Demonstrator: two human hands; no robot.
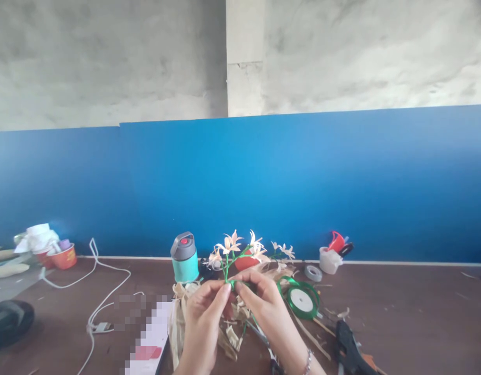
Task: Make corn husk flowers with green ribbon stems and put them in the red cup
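Note:
In the middle of the head view, my left hand (204, 317) pinches the green-wrapped stem of an artificial flower branch (231, 244), held upright with pale cream petals at the top. My right hand (259, 299) is closed at the same stem, thumb and forefinger pressed on a green ribbon (233, 284) there. Both sets of fingertips nearly meet. To the right of my right hand lies a ribbon spool (301, 300) with a white centre and green ribbon around it. Another pale flower branch (284, 250) rests behind my hands.
Dried husk strips (180, 317) and scraps lie under my hands. A black glue gun (348, 346) is at right, near a tape roll (313, 273) and a white cup (329, 260). A teal flask (185, 260) stands behind; a white cable (95, 302) crosses the left.

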